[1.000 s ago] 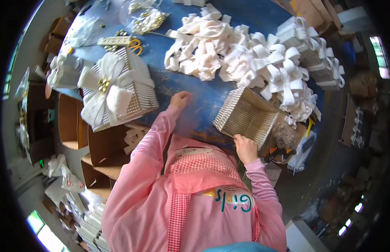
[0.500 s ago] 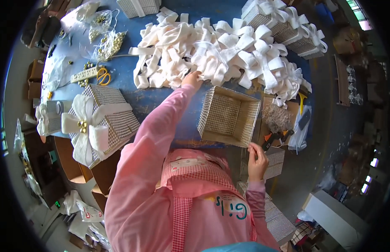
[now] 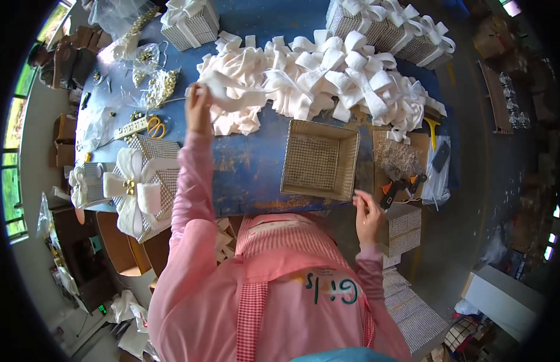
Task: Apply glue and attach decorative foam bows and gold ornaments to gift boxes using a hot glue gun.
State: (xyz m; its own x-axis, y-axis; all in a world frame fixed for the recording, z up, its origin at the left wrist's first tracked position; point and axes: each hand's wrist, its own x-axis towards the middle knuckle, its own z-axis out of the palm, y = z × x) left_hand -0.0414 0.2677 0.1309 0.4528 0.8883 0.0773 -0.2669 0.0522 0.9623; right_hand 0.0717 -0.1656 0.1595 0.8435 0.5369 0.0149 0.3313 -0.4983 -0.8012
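Observation:
My left hand (image 3: 198, 110) is raised at the left end of a pile of white fabric strips (image 3: 352, 78), its fingers closed on one white fabric strip (image 3: 231, 93). That strip is blurred and trails right over the pile. In front of me stands an open box (image 3: 319, 160), its bare brown inside facing up and silvery beading along its rim. At the box's near right corner is my right hand (image 3: 368, 222), fingers bent and fingertips against the edge. A finished beaded box (image 3: 150, 187) with a white bow and gold centre sits left of my left forearm.
Several bow-tied boxes (image 3: 382, 30) stand far right, another box (image 3: 190, 27) far left. Orange-handled scissors (image 3: 156, 127) and bags of gold beads (image 3: 162, 87) lie left. A cardboard piece (image 3: 400, 158) with a glue gun (image 3: 393, 190) lies right. More beaded boxes (image 3: 406, 232) are stacked below.
My left hand has moved left, drawing a white strip off the pile. The open box has turned slightly and sits straighter, with my right hand still at its corner. The view has shifted.

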